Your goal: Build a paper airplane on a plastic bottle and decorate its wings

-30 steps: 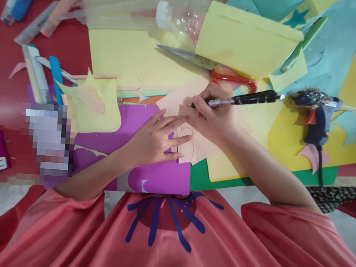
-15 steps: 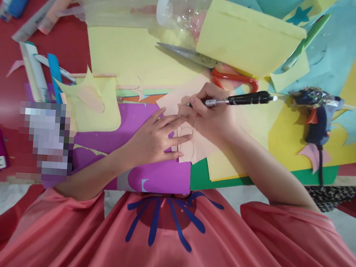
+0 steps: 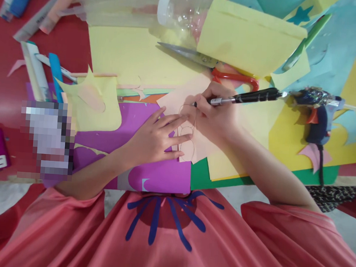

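My left hand [image 3: 154, 142] lies flat and splayed, apparently to steady the pale-pink paper sheet [image 3: 200, 146], which overlaps the bright purple paper sheet [image 3: 169, 177] beneath. My right hand [image 3: 220, 112] grips the slim, black-barrelled pen [image 3: 249, 95] near its tip, presumably for line control. The pink sheet bears thin, rounded outlines.

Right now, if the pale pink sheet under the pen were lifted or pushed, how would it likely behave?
Likely light and rather floppy: the pale pink sheet looks thin, with no visible stiffening folds. It might slide easily, lying partly over purple paper, though the left hand, fingers spread over its edge, would probably steady it.
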`<state>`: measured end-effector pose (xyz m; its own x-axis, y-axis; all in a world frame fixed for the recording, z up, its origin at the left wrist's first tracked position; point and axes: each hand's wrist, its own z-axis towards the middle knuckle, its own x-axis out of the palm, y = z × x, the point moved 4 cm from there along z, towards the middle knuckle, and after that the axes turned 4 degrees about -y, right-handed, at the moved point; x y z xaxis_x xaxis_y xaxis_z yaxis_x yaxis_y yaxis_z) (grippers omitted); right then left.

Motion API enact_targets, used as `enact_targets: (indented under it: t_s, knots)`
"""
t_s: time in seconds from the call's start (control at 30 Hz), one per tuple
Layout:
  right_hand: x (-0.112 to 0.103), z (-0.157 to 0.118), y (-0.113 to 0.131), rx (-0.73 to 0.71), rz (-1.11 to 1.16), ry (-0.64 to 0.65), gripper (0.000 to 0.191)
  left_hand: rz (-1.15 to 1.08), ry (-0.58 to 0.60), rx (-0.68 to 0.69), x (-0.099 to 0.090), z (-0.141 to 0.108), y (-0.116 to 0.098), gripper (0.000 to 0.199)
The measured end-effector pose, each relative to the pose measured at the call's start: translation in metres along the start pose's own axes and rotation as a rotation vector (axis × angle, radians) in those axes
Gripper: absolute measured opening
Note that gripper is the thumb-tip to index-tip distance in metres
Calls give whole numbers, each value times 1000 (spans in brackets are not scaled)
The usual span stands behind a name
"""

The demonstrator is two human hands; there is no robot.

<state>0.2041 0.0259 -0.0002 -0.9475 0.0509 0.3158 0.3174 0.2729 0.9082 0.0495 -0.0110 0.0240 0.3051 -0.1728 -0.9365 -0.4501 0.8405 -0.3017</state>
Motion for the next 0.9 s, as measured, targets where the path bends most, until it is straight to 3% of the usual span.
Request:
enact_targets:
  t_s: [0.43,0.9]
  knots:
    - [5,1,6,-74,21,43,50,-17,18,-11,0,-1,0,38]
    - [-15,9,6,-345,-699,-147,42,-34,48,-28,4,-1,1,39]
